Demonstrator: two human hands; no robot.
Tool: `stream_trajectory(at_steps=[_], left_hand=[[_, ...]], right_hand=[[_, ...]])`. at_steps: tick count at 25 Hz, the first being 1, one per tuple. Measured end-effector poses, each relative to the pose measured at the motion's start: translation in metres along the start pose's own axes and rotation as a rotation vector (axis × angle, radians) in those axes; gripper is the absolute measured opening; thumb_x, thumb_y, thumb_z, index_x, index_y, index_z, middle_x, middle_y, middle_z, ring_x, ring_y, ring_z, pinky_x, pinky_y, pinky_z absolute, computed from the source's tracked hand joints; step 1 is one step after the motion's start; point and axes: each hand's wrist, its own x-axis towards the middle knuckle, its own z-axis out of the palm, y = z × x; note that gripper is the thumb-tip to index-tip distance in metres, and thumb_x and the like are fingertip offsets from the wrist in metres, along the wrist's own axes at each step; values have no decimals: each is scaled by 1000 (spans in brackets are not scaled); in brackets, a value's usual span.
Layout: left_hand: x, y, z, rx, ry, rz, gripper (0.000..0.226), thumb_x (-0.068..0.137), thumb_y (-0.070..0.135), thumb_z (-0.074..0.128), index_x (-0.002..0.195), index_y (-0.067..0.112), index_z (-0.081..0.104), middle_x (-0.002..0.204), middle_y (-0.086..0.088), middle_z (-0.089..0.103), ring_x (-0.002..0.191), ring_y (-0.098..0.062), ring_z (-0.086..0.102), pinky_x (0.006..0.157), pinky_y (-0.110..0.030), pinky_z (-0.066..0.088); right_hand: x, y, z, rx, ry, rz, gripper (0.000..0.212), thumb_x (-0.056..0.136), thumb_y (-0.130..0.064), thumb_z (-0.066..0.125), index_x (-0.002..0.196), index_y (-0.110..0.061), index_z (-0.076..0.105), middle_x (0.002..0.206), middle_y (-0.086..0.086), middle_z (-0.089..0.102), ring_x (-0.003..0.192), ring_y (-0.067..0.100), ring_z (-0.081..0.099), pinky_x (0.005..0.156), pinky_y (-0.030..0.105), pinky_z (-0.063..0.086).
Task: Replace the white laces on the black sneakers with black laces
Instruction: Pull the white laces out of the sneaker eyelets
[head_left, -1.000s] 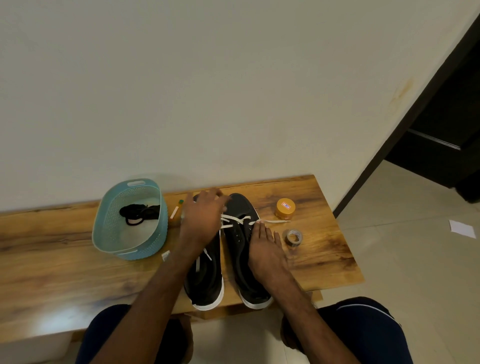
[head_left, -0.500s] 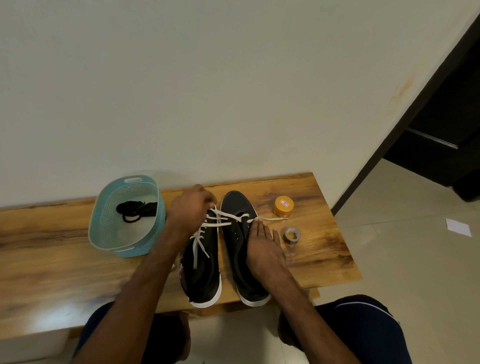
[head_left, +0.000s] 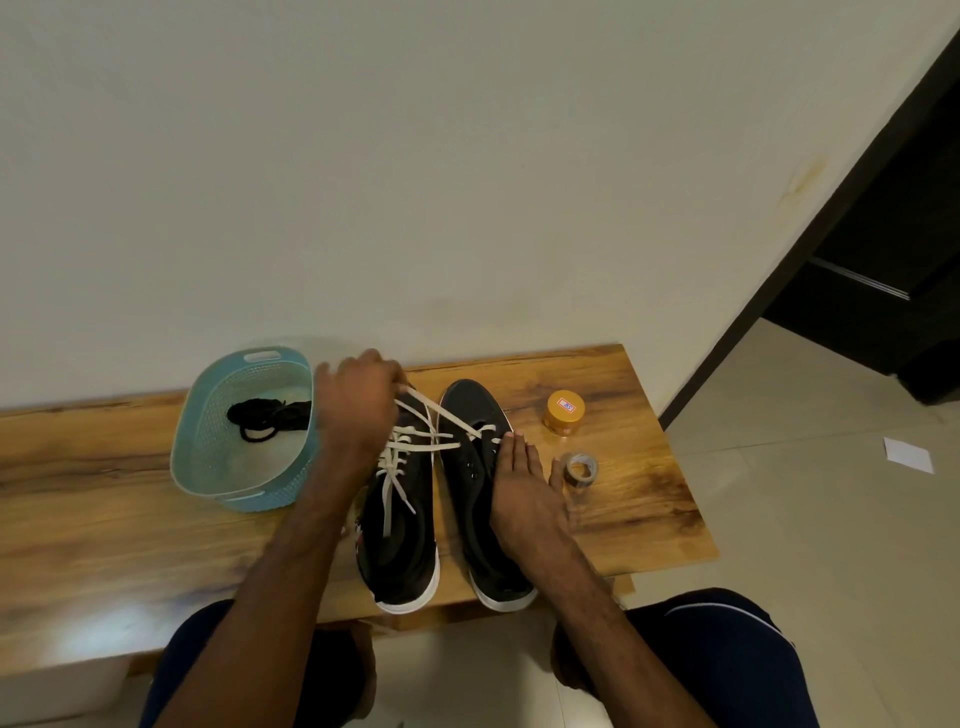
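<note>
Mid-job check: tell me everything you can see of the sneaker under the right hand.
The right sneaker is black, fabric-looking, with a white sole. It stands on the wooden bench, toe toward the wall, heel at the near edge, beside the left sneaker. Its rear eyelets look empty; a white lace crosses only near the toe and runs to the left hand, which pinches it. The right hand rests flat on its outer side.

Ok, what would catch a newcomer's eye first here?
Two black white-soled sneakers lie side by side on the wooden bench; the left hand grips a flat white lace stretched across from the right sneaker, which the right hand presses down. Left of them, a light blue perforated plastic basket holds a bundle of black laces.
</note>
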Motion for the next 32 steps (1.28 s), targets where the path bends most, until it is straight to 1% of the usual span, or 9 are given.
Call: stream_trajectory(at_steps=[5, 7, 9, 11, 13, 17, 22, 27, 32], left_hand=[[-10, -77, -19, -119, 44, -513, 14, 92, 15, 61, 94, 17, 75, 94, -12, 70, 85, -37, 66, 75, -42, 50], [-14, -67, -14, -233, -21, -389, 14, 95, 20, 59, 98, 18, 73, 101, -10, 68, 89, -30, 63, 76, -41, 49], [-16, -34, -9, -354, -108, -99, 19, 96, 26, 59, 111, 24, 70, 115, -1, 63, 100, -21, 60, 80, -38, 51], [-14, 0, 0, -277, -224, 150, 26, 97, 33, 57, 122, 31, 67, 123, 5, 58, 111, -17, 57, 87, -38, 50], [-8, 22, 12, -142, -293, 239, 28, 98, 36, 55, 124, 34, 65, 126, 6, 59, 115, -18, 57, 89, -38, 49], [-2, 35, 25, -52, -375, 200, 21, 98, 31, 58, 115, 31, 68, 114, 2, 64, 105, -21, 61, 78, -35, 49], [-6, 30, 19, 8, -188, 164, 12, 96, 23, 60, 103, 26, 69, 107, 1, 59, 104, -22, 57, 78, -36, 46], [-9, -18, 2, -44, -177, -169, 14, 93, 24, 59, 95, 17, 71, 97, -7, 69, 90, -28, 66, 72, -36, 49], [-24, -34, 0, -56, -211, -149, 33, 94, 36, 60, 123, 21, 62, 120, -10, 61, 114, -30, 55, 86, -42, 49]], right_hand=[[-2, 1, -4, -5, 11, -8, 81, 100, -15, 46, 156, -2, -11, 167, 15, -6, 154, 29, 0, 122, 55, 2], [-2, 0, -4, -4, 6, -7, 82, 99, -16, 48, 156, -2, -10, 167, 14, -5, 154, 28, 1, 122, 55, 2], [-1, -1, -5, 6, -1, -10, 84, 99, -16, 49, 156, -3, -10, 167, 13, -5, 154, 28, 1, 121, 56, 2], [-2, -2, -4, 8, 4, -16, 84, 99, -16, 50, 156, -3, -11, 167, 12, -5, 154, 27, 0, 121, 56, 1], [-3, -2, -4, 15, 6, -7, 84, 98, -15, 49, 156, -5, -11, 167, 10, -5, 155, 25, 0, 121, 57, 1], [-1, 1, -4, 20, 6, -7, 83, 99, -15, 47, 156, -5, -12, 168, 8, -5, 155, 23, 0, 121, 57, 1], [-1, 4, -4, 38, 25, -2, 85, 97, -16, 52, 157, -5, -7, 168, 9, 0, 154, 23, 6, 121, 56, 3], [-3, 6, -8, 66, 35, -1, 85, 97, -21, 54, 157, -4, -3, 167, 10, 9, 152, 24, 17, 122, 55, 5], [3, 8, -17, 222, 4, -125, 75, 101, -21, 47, 159, -18, 0, 168, 1, -6, 154, 26, -2, 119, 66, 6]])
